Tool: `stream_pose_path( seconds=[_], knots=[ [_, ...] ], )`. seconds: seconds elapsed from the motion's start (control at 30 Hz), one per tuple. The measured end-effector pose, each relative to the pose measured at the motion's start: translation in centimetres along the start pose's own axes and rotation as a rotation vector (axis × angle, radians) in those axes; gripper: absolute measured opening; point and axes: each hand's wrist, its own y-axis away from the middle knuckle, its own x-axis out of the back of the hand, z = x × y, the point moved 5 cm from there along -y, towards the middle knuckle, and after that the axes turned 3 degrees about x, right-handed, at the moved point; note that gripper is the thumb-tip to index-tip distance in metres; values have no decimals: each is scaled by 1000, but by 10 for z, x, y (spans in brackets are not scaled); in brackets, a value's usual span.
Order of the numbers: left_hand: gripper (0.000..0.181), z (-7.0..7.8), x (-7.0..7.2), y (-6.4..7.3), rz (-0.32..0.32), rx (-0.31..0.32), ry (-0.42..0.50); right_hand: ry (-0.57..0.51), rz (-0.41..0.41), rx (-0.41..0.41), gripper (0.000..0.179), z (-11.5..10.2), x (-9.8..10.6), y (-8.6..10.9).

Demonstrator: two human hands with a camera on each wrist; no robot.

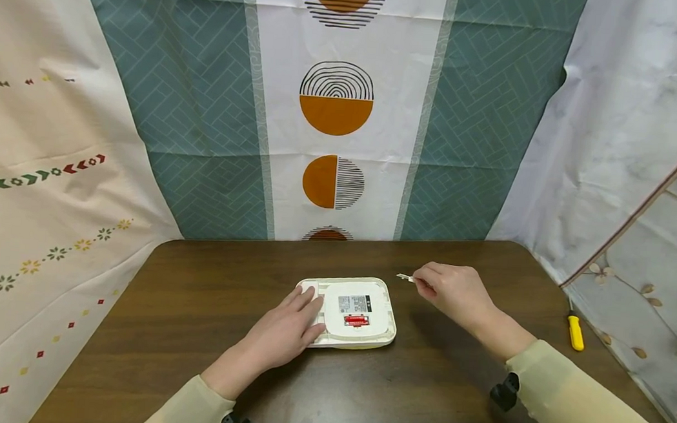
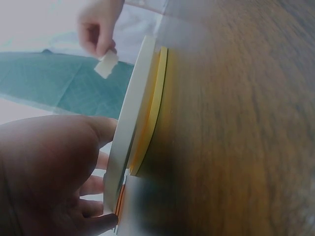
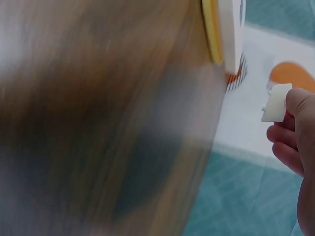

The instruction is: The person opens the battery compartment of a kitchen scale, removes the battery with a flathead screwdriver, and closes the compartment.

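Observation:
A white, rounded-corner device (image 1: 379, 327) lies on the dark wooden table, showing a printed label and an uncovered battery slot with a red battery (image 1: 357, 320) in it. A yellow layer (image 2: 155, 108) shows beneath its white body in the left wrist view. My left hand (image 1: 287, 328) rests with spread fingers on the device's left part, thumb by the near edge. Off the device's right side, above the table, my right hand (image 1: 450, 293) pinches a small white battery cover (image 3: 277, 103) between thumb and fingers. Small tabs stick out along one edge of the cover.
A screwdriver with a yellow handle (image 1: 576, 333) lies near the table's right edge. Patterned cloth (image 1: 332, 172) hangs behind the wooden table (image 1: 191, 332), and more cloth hangs along both sides.

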Motion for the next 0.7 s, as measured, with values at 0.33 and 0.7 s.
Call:
stream_pose_path(
  seconds=[0.33,0.7],
  knots=[
    [62,-1,-3,0,-7,4,6,42,-38,-3,20,38,-1,28],
    [62,-1,-1,0,1,3,12,56,-61,-53,21,61,2,44]
  ],
)
